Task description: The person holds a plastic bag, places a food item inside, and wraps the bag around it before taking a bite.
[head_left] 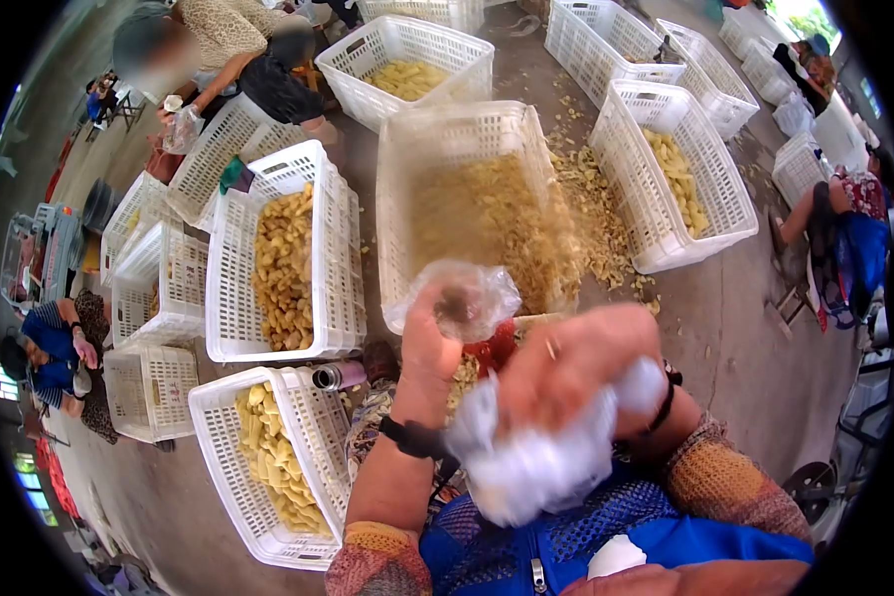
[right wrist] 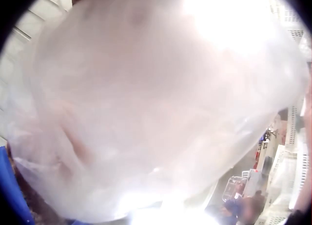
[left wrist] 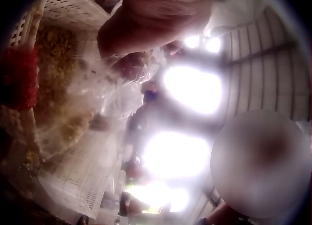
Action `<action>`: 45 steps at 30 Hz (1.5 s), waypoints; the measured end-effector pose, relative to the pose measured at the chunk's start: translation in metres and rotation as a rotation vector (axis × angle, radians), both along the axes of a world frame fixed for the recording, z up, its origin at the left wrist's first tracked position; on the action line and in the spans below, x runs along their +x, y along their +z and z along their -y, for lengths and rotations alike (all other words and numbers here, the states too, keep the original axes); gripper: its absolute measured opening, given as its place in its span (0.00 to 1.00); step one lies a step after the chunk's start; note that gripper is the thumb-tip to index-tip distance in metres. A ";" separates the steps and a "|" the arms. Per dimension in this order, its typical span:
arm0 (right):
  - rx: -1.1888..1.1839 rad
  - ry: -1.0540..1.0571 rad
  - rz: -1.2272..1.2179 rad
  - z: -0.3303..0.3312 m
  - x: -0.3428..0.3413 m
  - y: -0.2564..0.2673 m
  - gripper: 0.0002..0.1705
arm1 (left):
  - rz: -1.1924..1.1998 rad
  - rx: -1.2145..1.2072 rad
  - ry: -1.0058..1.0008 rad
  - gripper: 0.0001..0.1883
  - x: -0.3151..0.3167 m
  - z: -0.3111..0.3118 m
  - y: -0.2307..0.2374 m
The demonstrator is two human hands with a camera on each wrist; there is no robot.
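In the head view, the left hand [head_left: 432, 338] is raised in front of the body, its fingertips curled at a crumpled clear plastic [head_left: 487, 298]. The left wrist view has this plastic [left wrist: 122, 95] hanging below the hand [left wrist: 158, 20]; it partly covers the fingers. Close beside it, the right hand [head_left: 581, 363] is blurred, with bent fingers gripping a whitish plastic bag [head_left: 536, 457] that hangs down before the blue mesh garment. The bag [right wrist: 146, 103] fills most of the right wrist view and hides the right fingers there.
A white crate [head_left: 397, 199] with brown scraps stands ahead, scraps spilled on the floor beside it. Left are crates of unpeeled ginger [head_left: 286, 263] and pale peeled pieces [head_left: 273, 452], with a bottle [head_left: 340, 374] between. Another crate [head_left: 690, 248] stands right. Several people sit around.
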State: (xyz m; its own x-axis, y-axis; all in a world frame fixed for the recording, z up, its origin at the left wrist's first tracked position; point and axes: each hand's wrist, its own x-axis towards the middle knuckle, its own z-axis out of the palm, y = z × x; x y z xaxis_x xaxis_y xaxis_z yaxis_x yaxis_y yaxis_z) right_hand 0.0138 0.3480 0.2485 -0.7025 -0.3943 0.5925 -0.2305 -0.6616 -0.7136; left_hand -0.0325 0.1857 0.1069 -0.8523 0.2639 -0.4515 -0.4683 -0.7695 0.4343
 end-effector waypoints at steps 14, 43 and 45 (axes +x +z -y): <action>0.055 -0.315 0.545 -0.004 -0.019 -0.005 0.26 | -0.114 0.107 0.153 0.16 -0.017 0.020 -0.007; 0.438 -0.238 0.509 -0.040 -0.038 -0.063 0.19 | -0.226 0.262 0.150 0.33 0.022 -0.024 0.100; 0.425 -0.256 0.515 -0.037 -0.039 -0.068 0.18 | -0.243 0.151 0.206 0.33 0.018 -0.027 0.101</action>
